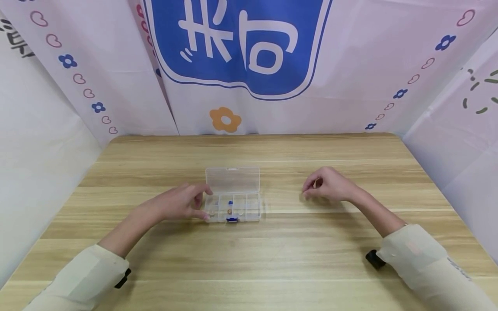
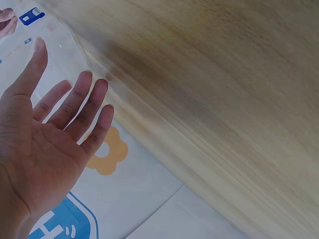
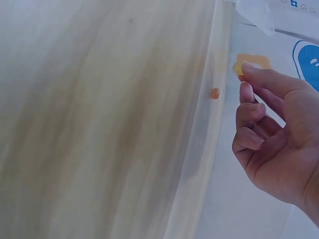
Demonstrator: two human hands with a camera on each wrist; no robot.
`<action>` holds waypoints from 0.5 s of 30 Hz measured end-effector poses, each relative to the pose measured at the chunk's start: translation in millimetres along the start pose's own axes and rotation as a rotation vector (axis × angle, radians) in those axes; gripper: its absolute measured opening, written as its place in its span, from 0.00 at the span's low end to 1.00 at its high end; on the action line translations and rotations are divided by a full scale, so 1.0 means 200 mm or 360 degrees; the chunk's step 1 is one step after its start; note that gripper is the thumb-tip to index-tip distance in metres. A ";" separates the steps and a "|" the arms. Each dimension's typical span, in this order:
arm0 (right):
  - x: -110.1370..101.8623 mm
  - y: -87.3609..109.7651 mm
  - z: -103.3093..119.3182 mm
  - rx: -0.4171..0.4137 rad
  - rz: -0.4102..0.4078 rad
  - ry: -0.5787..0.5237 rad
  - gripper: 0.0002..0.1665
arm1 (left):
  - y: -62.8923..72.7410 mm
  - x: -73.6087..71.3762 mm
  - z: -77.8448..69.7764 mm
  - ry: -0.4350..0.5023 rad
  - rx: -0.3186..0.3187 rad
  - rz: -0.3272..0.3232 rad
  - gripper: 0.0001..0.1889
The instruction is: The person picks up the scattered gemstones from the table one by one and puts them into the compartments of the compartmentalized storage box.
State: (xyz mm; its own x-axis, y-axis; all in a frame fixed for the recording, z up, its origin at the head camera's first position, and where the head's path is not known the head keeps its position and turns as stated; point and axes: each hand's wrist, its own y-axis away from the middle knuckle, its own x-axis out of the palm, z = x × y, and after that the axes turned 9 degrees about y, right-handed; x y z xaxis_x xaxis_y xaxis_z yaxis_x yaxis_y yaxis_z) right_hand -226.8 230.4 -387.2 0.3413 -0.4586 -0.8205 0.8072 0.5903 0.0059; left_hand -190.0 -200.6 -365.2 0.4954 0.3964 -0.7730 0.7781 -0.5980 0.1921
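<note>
A clear compartment box (image 1: 253, 208) with its lid (image 1: 232, 180) raised stands on the table. My left hand (image 1: 180, 202) holds the box's left end, the thumb at the front corner and the index finger at the back. A blue bead (image 1: 231, 202) and a brown bead (image 1: 229, 211) lie in the compartments, along with faint small pieces. To the right of the box, my right hand (image 1: 328, 185) is just above the table. Its thumb and index finger pinch a small yellow piece (image 3: 239, 68), mostly hidden. In the right wrist view an orange bead (image 3: 215, 93) appears near those fingertips.
The wooden table (image 1: 241, 268) reaches back to a printed cloth wall (image 1: 342, 112). More cloth hangs at both sides. The box's blue latch (image 1: 232, 220) faces the front. A black strap piece (image 1: 375, 259) hangs from the right sleeve.
</note>
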 end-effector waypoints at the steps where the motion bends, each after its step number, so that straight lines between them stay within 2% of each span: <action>1: 0.00 0.00 0.00 -0.0009 -0.0002 -0.0003 0.04 | 0.00 0.00 0.00 0.0000 0.0000 0.0000 0.31; 9: 0.02 -0.04 0.05 -0.0070 0.0003 -0.0044 0.01 | 0.00 0.00 0.00 -0.0011 -0.0002 0.0004 0.31; 15: 0.03 -0.07 0.08 -0.0066 0.0015 -0.0082 0.02 | 0.00 0.00 0.00 -0.0013 -0.0016 0.0006 0.32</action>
State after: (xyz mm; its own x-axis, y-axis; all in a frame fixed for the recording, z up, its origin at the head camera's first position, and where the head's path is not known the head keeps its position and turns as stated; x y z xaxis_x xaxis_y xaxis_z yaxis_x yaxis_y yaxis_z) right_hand -228.2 209.1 -383.3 0.3741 -0.4859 -0.7899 0.7836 0.6211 -0.0110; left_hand -190.4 -200.7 -366.1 0.4955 0.3883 -0.7770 0.7799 -0.5927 0.2011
